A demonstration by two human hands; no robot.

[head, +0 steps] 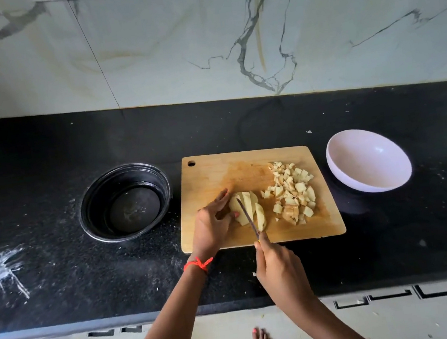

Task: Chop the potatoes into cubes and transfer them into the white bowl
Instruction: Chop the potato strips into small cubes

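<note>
Now mid-chop: my left hand (211,222) curls its fingers onto the sliced potato (247,202), right hand (281,271) grips the knife (248,217) across it, cubes (291,191) just right of the fingers, white bowl (367,160) farther right, empty; next, I judge, crosscuts, then scooping.

On my screen the counter (42,154) is black, flecked with pale specks and smeared white at its left. The wall (170,47) is white marble with grey veins and faint tan streaks. The cutting board (212,176) is light tan wood with an orange-brown stain. I see a pale yellow potato (245,200), cubes (291,188) of the same yellow with brown skin edges, a white bowl (367,160), a black bowl (89,205), an orange-red thread (198,264) and a dark-bladed knife (247,214).
</note>
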